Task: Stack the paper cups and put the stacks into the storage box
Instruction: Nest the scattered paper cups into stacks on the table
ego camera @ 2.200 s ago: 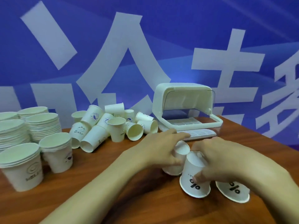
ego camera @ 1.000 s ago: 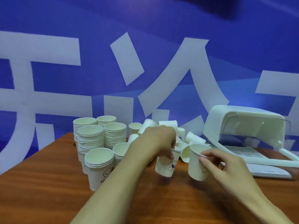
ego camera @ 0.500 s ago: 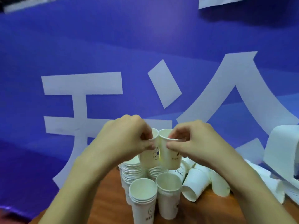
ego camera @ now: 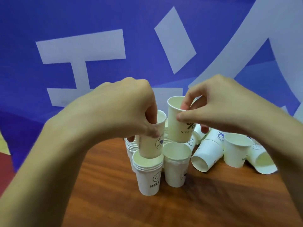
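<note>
My left hand (ego camera: 124, 110) grips a white paper cup (ego camera: 151, 142) by its rim, its base dipping into the top of a stack of cups marked "HELL" (ego camera: 148, 176). My right hand (ego camera: 218, 104) pinches the rim of a second cup (ego camera: 177, 123) printed "NICE", held just above a shorter stack (ego camera: 176, 167) to the right. Both held cups are upright. The storage box is out of view.
Taller stacks (ego camera: 131, 145) stand behind the two front ones, partly hidden by my left hand. Several loose cups (ego camera: 206, 154) lie tipped or upright on the wooden table (ego camera: 180, 207) to the right. A blue banner wall rises behind.
The view swung left, away from the storage box. Both hands carried a cup each over and have lowered them onto the two front stacks.
</note>
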